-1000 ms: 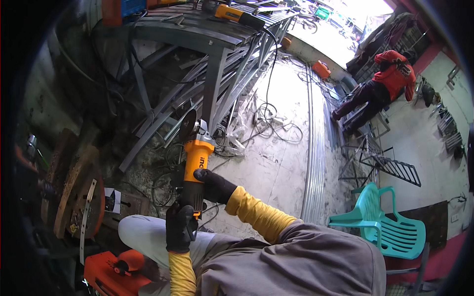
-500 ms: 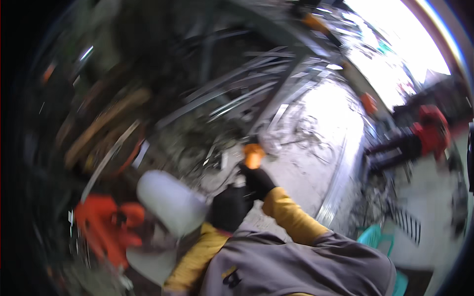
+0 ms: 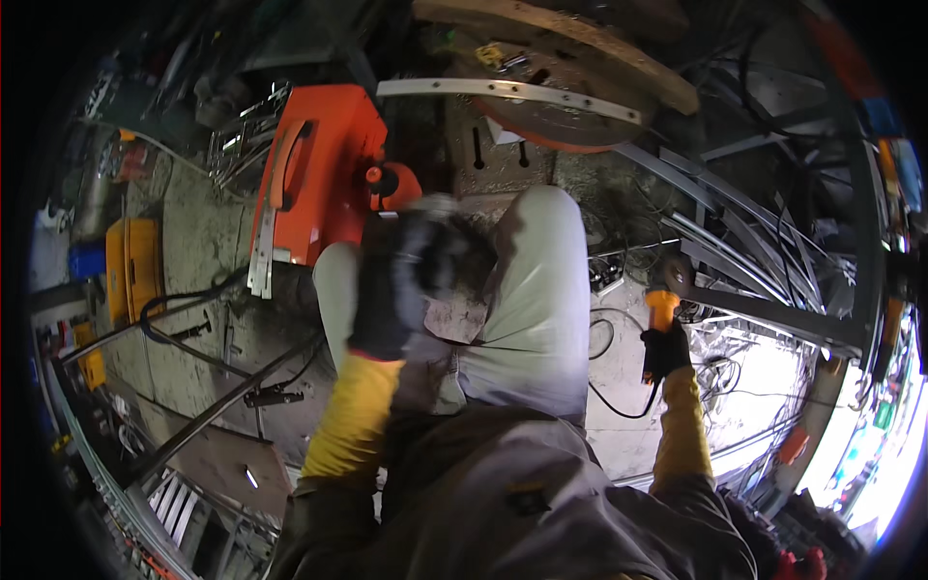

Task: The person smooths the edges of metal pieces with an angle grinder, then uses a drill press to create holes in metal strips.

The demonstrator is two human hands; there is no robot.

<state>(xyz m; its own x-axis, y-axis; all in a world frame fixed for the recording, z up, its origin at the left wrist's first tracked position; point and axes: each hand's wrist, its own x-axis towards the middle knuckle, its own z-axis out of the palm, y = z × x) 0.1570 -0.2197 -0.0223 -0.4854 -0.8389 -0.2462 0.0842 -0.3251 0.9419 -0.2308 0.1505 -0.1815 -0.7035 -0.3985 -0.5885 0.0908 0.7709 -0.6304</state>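
My right hand (image 3: 665,350), in a black glove, is closed around an orange angle grinder (image 3: 663,307). The grinder's round disc (image 3: 678,275) points away from me, and a black cord (image 3: 619,414) loops below it. My left hand (image 3: 396,280), also black-gloved, is raised over my left knee. Motion smears its fingers, so their state and anything in them cannot be made out. Just beyond it stands an orange machine housing (image 3: 329,164) with a side handle and a black-and-orange knob (image 3: 381,180).
A perforated metal strip (image 3: 507,91) crosses a round orange-rimmed piece (image 3: 561,135) ahead, near a wooden beam (image 3: 580,37). Metal profiles (image 3: 739,251) and a steel frame (image 3: 773,319) lie at right. Left are a tubular frame (image 3: 208,416) and a yellow case (image 3: 133,271).
My view has swung left. My hands, close together before, are now apart: the left one is by the orange housing, while the right one keeps the angle grinder.
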